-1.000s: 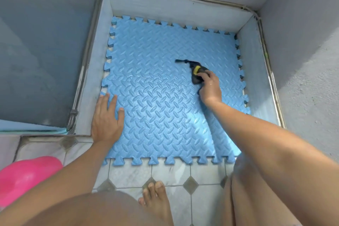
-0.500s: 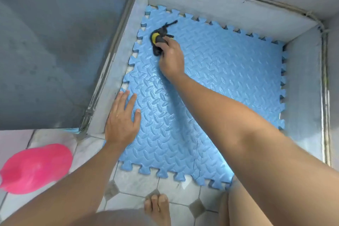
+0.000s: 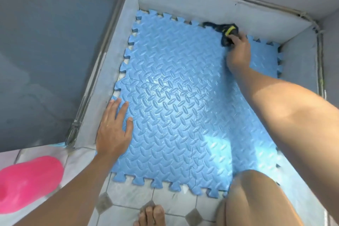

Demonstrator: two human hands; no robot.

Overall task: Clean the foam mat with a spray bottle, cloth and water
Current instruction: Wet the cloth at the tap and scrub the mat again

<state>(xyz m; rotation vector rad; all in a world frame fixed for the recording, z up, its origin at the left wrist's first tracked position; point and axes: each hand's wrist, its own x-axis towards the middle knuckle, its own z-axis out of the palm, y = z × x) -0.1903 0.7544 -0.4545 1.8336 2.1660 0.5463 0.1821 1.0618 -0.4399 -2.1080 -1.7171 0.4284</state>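
Observation:
A blue foam mat (image 3: 183, 108) with a diamond-plate pattern and jigsaw edges lies flat in a low walled corner of the floor. Its surface looks wet and shiny near the middle. My right hand (image 3: 238, 51) reaches to the mat's far edge and is closed on a dark cloth (image 3: 224, 32) with a yellow patch, pressing it onto the mat. My left hand (image 3: 113, 130) lies flat with fingers spread on the mat's near left edge. No spray bottle is in view.
Grey low walls (image 3: 201, 0) border the mat on the left, far and right sides. A pink plastic container (image 3: 27, 181) sits on the tiled floor (image 3: 174, 202) at the lower left. My knee (image 3: 256, 194) and foot (image 3: 152, 214) are at the bottom.
My right hand has swept the cloth from the mat's far left corner across to the far right along the back edge. The left hand has stayed pressed on the near left edge.

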